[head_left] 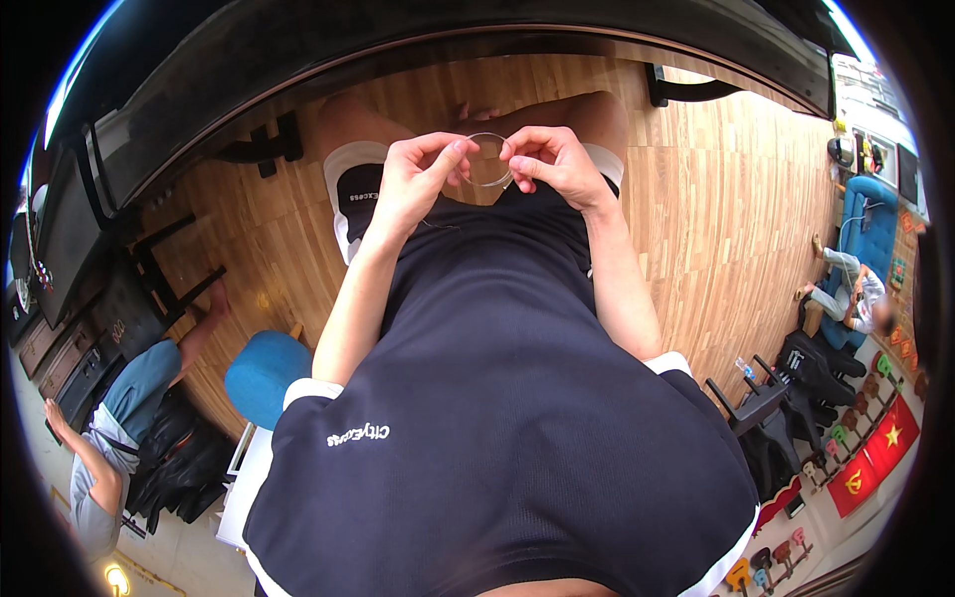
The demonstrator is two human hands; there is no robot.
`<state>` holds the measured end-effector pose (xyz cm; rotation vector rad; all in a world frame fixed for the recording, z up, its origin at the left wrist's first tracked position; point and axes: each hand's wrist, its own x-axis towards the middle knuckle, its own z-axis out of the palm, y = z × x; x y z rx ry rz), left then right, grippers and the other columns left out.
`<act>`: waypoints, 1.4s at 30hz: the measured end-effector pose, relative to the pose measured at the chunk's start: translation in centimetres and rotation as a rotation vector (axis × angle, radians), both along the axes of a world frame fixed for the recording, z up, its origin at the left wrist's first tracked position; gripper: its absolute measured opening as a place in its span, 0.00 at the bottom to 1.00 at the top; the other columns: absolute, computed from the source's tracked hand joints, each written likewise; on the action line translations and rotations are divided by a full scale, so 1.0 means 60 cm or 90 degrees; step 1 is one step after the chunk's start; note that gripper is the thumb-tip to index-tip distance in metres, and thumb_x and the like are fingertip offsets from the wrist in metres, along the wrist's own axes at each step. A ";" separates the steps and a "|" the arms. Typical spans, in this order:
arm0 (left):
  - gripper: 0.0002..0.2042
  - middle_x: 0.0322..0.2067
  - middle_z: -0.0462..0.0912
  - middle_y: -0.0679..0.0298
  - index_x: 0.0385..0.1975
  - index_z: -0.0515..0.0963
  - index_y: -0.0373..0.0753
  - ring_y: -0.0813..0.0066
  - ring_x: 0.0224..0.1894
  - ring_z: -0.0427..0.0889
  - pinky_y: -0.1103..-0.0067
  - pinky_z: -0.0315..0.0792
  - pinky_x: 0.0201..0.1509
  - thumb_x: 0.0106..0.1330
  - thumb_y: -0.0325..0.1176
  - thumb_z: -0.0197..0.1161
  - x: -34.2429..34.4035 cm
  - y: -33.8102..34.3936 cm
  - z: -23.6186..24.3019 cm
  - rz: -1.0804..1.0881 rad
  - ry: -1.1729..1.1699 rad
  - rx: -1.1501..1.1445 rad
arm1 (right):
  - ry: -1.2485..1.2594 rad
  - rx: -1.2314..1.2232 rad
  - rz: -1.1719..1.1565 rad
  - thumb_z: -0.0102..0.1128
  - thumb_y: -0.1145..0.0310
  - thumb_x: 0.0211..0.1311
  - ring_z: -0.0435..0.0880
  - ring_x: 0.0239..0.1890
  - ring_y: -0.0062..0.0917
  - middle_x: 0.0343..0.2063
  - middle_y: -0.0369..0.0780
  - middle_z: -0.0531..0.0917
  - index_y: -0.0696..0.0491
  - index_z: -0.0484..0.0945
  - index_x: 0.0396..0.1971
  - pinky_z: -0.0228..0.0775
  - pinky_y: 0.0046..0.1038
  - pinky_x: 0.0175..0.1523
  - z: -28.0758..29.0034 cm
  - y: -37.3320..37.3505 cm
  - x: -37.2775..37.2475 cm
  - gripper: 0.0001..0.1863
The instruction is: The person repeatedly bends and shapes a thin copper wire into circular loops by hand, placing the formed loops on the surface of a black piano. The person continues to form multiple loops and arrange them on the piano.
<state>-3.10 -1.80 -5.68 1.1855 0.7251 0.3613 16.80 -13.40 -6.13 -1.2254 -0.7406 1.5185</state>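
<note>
A thin, shiny wire coiled into a ring [489,185] is held up in front of my lap, between my two hands. My left hand [416,179] pinches its left side with thumb and fingertips. On the opposite side, my right hand [559,169] grips the ring between thumb and fingers. A fine loose strand trails below my left hand, over my dark shirt; whether it belongs to the ring I cannot tell. My fingers hide parts of the coil on both sides.
A long, dark, glossy piece of furniture [348,45] spans the far side. To the left are a blue round stool [267,378] and a seated person [129,408]. Another person [856,294] sits on a blue sofa [867,214] at right, near black bags [796,398].
</note>
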 end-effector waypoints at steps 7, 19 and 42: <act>0.11 0.25 0.81 0.68 0.39 0.83 0.31 0.85 0.28 0.76 0.86 0.71 0.35 0.71 0.33 0.59 0.002 0.003 0.003 0.011 -0.013 0.006 | -0.013 -0.014 0.004 0.63 0.72 0.62 0.84 0.29 0.19 0.27 0.38 0.84 0.58 0.81 0.38 0.75 0.18 0.31 0.001 0.001 0.003 0.08; 0.06 0.27 0.84 0.62 0.37 0.85 0.33 0.79 0.30 0.82 0.83 0.74 0.35 0.64 0.25 0.64 0.014 -0.008 0.020 -0.040 0.033 0.287 | 0.018 -0.117 -0.127 0.64 0.72 0.63 0.87 0.28 0.22 0.28 0.41 0.86 0.60 0.81 0.40 0.81 0.19 0.33 -0.016 0.003 -0.009 0.09; 0.07 0.30 0.83 0.61 0.37 0.85 0.36 0.67 0.29 0.85 0.77 0.78 0.33 0.59 0.22 0.67 0.034 -0.057 0.019 -0.091 -0.005 0.541 | 0.010 -0.085 -0.244 0.61 0.73 0.66 0.87 0.32 0.23 0.31 0.44 0.87 0.60 0.78 0.36 0.78 0.21 0.36 -0.026 0.002 -0.036 0.06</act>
